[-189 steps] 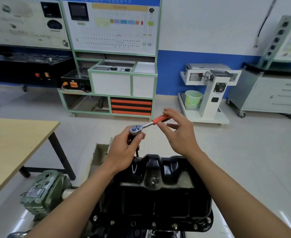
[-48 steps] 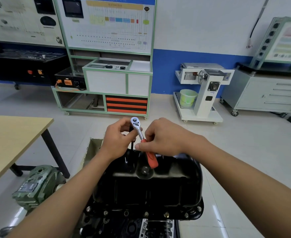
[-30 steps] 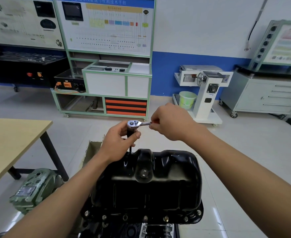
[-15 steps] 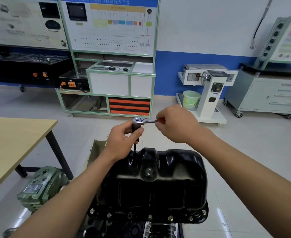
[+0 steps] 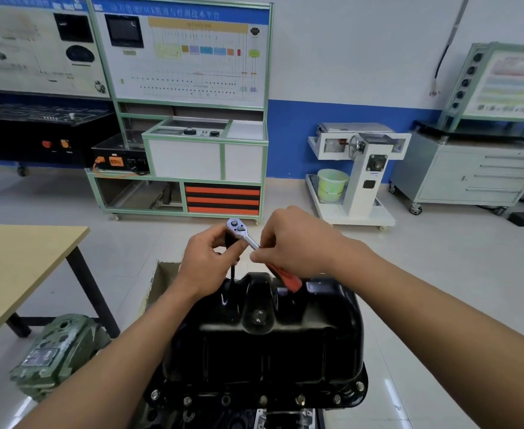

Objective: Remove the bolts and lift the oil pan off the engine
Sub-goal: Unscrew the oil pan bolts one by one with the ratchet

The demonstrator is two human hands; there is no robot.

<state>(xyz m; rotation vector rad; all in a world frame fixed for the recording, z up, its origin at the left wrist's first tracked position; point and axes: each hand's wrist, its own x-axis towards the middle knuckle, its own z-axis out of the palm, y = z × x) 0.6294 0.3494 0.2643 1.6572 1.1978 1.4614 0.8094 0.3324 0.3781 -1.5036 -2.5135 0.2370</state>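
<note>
A glossy black oil pan (image 5: pixel 264 351) sits upside down on the engine in front of me. Several bolts (image 5: pixel 262 398) line its near flange. A ratchet wrench (image 5: pixel 242 233) with a silver head and red handle stands over the pan's far left edge on a thin black extension (image 5: pixel 232 270). My left hand (image 5: pixel 211 261) grips the socket shaft just under the ratchet head. My right hand (image 5: pixel 298 243) grips the red handle, which now points toward me over the pan. The bolt under the extension is hidden behind the pan.
A wooden table (image 5: pixel 16 267) stands at left. A green gearbox (image 5: pixel 59 351) lies on the floor below it. An open cardboard box (image 5: pixel 161 280) sits behind the pan. Training benches, a white stand with a green bucket (image 5: pixel 331 184) and a grey cabinet (image 5: pixel 471 171) line the far wall.
My right hand has swung the ratchet handle from pointing right to pointing back toward me. My left hand stays on the shaft under the head.
</note>
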